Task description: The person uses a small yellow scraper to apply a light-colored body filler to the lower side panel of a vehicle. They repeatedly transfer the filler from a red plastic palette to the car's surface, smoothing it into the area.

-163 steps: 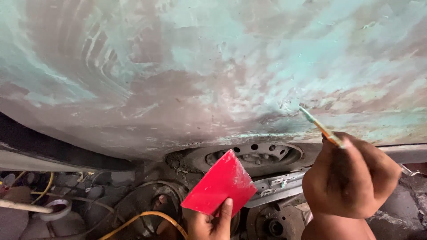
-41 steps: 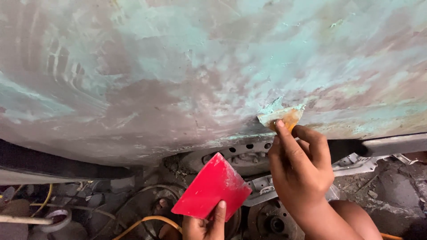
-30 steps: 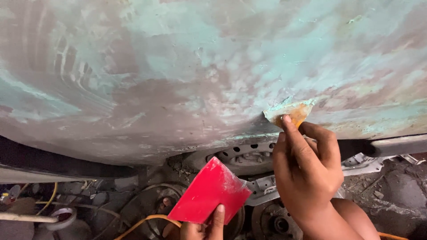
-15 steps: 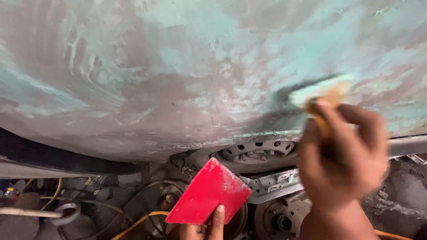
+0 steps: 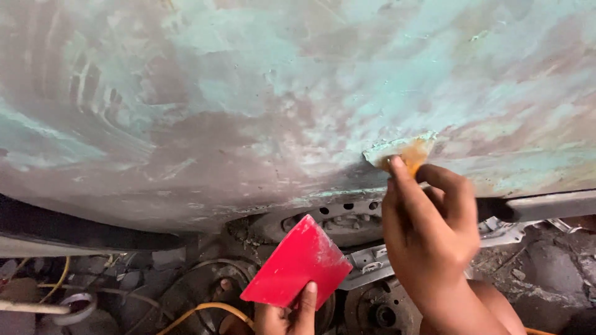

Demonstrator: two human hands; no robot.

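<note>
right hand (image 5: 431, 232): fingers pinched the amber scraper (image 5: 406, 155), blade edge flat against the panel (image 5: 248, 111), lying far-left of the fingertips, long axis left-right | left hand (image 5: 288, 313): thumb clamped the red spreader (image 5: 297, 263), held near, clear of the panel

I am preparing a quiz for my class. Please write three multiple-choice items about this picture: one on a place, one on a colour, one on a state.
1. Where is the small filler spreader?
A. pressed to the panel
B. lying on the ground
C. in the left hand

2. What colour is the flat card in the left hand?
A. blue
B. red
C. white

3. How is the panel's surface?
A. glossy, evenly painted
B. patchy, with pale green filler smears
C. covered with paper

Answers: 1 A, the right hand holds it against the panel. 2 B, it is bright red. 3 B, green and grey patches show.
</note>
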